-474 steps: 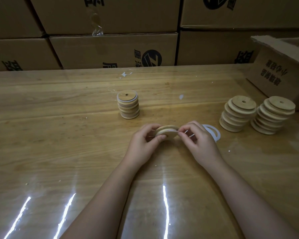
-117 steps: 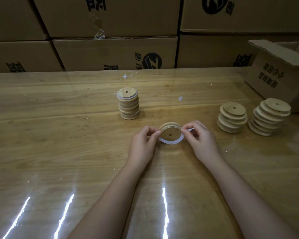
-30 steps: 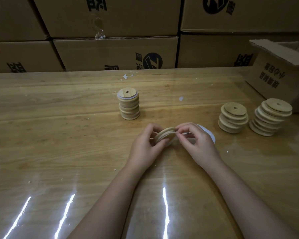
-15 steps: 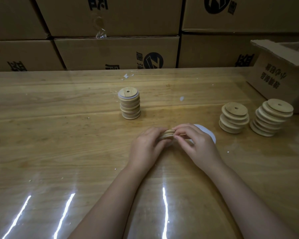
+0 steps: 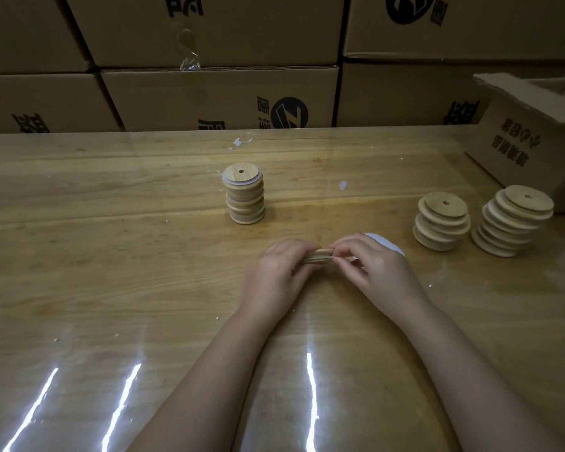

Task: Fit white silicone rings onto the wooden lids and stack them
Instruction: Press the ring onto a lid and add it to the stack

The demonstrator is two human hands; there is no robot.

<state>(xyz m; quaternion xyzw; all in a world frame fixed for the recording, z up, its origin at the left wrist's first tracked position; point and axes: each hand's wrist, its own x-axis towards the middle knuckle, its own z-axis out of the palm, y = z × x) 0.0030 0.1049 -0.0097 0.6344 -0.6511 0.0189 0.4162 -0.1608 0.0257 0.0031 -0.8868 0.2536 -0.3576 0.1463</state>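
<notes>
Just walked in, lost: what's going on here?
A person grips one wooden lid edge-on between the left hand and right hand, pinching at its rim. A white ring pokes out behind the right hand. One upright stack stands further back; a short leaning stack and a taller leaning stack sit to the right.

The wooden counter (image 5: 111, 256) wears a glossy clear sheet streaked with glare. At twelve o'clock from its middle stands a ringed-lid stack (image 5: 244, 197). At three o'clock are a shorter bare-lid stack (image 5: 441, 223) and, just beside it, a taller bare-lid stack (image 5: 512, 223). White rings (image 5: 387, 245) lie nearer the centre, and an open carton (image 5: 535, 151) sits at two o'clock.
</notes>
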